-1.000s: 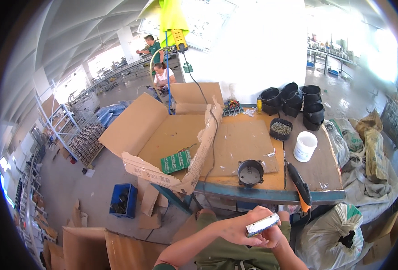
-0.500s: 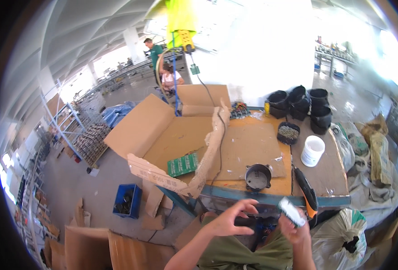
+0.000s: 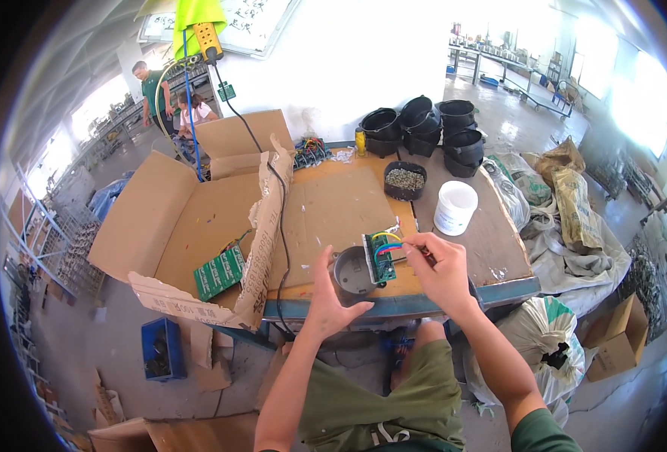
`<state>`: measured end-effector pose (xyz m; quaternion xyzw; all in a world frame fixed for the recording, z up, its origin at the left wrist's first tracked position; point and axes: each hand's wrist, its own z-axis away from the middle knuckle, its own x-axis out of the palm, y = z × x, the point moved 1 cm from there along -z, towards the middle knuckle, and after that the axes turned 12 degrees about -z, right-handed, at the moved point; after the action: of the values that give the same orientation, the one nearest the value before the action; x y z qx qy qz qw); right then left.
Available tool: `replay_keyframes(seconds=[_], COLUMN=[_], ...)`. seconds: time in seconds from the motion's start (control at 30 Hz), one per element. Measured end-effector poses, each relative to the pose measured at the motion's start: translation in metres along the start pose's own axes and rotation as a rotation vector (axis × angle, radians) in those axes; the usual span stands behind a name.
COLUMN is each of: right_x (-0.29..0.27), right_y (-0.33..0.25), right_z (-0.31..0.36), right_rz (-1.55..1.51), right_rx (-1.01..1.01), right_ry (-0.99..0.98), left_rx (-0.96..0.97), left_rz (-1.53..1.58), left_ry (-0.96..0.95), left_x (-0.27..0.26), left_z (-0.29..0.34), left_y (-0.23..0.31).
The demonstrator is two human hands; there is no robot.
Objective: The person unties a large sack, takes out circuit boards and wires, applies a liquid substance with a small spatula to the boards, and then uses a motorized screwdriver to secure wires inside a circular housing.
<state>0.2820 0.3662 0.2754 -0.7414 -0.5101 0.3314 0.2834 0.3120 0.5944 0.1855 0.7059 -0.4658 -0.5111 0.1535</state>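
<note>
Circuit board (image 3: 382, 265): held by its wires (image 3: 388, 248) over the right side of the round case (image 3: 352, 275); contact unclear.
Right hand (image 3: 439, 270): fingertips pinched on the wires; half a second ago, its load was held above the green shorts (image 3: 379, 392).
Left hand (image 3: 330, 295): spread beside the case, brought forward since; touch cannot be told.
Bench (image 3: 499, 291): white tub (image 3: 454, 217), metal-parts bowl (image 3: 403, 194) and black buckets (image 3: 465, 160) set behind.
Carton (image 3: 141, 215): torn wall crossed by a black cord (image 3: 283, 226).

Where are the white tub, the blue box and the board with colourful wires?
White tub (image 3: 451, 218): head view, outer side.
Blue box (image 3: 175, 348): head view, right wall.
Board with colourful wires (image 3: 384, 268): head view, green face.
</note>
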Motion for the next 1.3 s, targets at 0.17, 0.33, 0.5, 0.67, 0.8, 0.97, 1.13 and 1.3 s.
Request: replay_keyframes(seconds=[0.17,0.33,0.5,0.67,0.8,0.97,1.13,1.3], right_x=[0.017,0.023,0.023,0.037,0.035,0.033,0.041,0.048], right_y=[0.005,0.017,0.031,0.045,0.044,0.045,0.050,0.052], right_z=[-0.005,-0.004,0.007,0.012,0.008,-0.001,-0.006,-0.006], right_rz=[0.159,0.287,0.347,0.347,0.394,0.403,0.424,0.498], right_rx=[-0.183,-0.395,-0.577,-0.680,-0.645,-0.596,-0.562,-0.553], right_ry=[-0.080,-0.122,-0.115,-0.125,-0.189,-0.312,-0.369,-0.399], left_rx=[0.014,0.040,0.076,0.046,0.026,0.009,0.007,-0.003], left_rz=[0.207,0.172,0.215,0.157,0.154,0.118,0.135,0.118], left_ry=[0.043,0.197,0.269,0.286,0.280,0.263,0.255,0.268], left_x=[0.016,0.026,0.035,0.032,0.034,0.033,0.037,0.038], left_z=[-0.012,-0.007,-0.012,-0.006,-0.007,-0.005,-0.006,-0.004], left_y=[0.001,0.001,0.002,-0.001,-0.001,0.004,0.005,0.003])
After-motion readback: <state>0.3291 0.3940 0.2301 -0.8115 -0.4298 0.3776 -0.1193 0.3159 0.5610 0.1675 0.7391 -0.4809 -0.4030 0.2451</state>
